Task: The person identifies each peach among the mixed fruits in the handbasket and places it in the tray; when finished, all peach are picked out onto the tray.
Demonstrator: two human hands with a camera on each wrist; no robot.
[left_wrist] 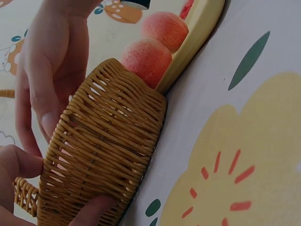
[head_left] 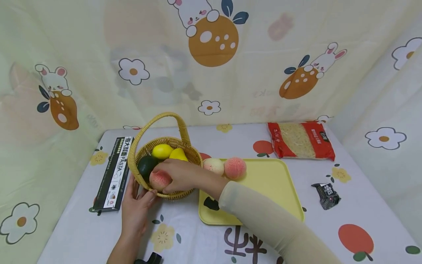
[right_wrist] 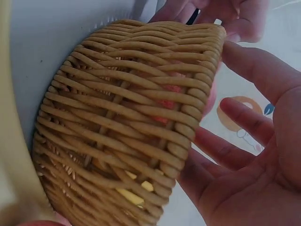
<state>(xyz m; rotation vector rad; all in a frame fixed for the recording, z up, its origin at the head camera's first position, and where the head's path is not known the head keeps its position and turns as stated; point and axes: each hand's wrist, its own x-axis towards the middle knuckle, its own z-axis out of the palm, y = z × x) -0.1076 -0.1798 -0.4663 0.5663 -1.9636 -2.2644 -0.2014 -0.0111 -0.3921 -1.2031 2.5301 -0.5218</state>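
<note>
Head view: the left hand grips a round, tan woven basket; the right hand, fingers loosely spread, is over a fuzzy pink peach inside it. Behind the peach sits an oval yellow lemon; farther off on the table lies a red-and-clear plastic bag.

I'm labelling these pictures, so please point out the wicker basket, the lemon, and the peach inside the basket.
Wicker basket (right_wrist: 120, 110): right wrist view, on its woven side wall.
Lemon (head_left: 162, 151): head view, middle of its yellow skin.
Peach (head_left: 159, 180): head view, on its pinkish upper surface.
</note>
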